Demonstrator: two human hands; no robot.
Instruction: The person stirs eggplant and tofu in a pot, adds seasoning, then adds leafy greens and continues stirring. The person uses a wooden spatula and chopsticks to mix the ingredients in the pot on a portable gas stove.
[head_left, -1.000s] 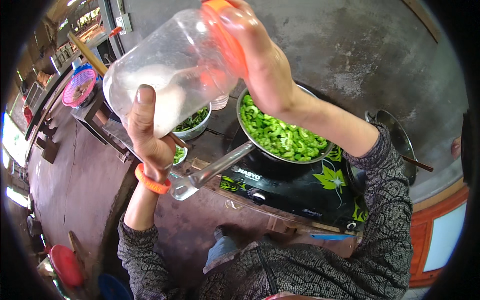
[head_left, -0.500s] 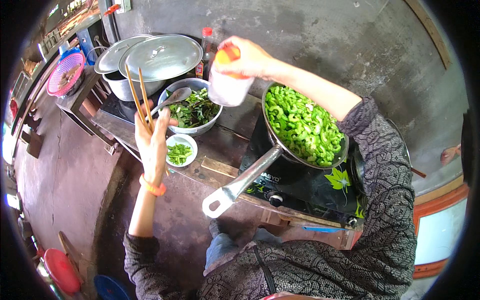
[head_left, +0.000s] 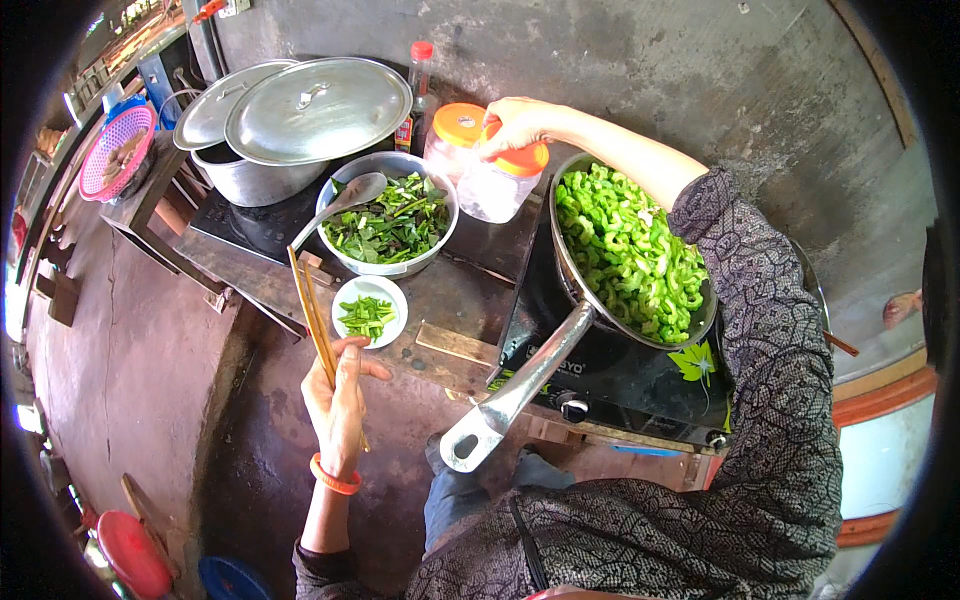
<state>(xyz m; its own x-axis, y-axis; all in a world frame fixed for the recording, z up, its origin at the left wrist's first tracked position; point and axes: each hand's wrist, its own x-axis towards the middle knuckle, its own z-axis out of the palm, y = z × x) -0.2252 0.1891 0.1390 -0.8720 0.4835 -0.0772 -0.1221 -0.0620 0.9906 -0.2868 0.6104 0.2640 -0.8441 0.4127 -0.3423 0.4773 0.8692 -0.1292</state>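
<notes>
Left hand (head_left: 338, 402): fingers closed around 2 chopsticks (head_left: 312, 315), which point up and away.
Right hand (head_left: 516, 123): at the lid of the front jar (head_left: 497, 192), fingertips bent over its edge; whether they grip or merely rest, I cannot tell.
Front jar: upright, orange-lidded, between the rear jar (head_left: 443, 152) and the pan.
Pan (head_left: 543, 357): on the black stove (head_left: 635, 385), full of chopped green vegetable (head_left: 630, 255).
Large bowl (head_left: 392, 269): leafy greens, with a spoon (head_left: 362, 189) across its rim.
</notes>
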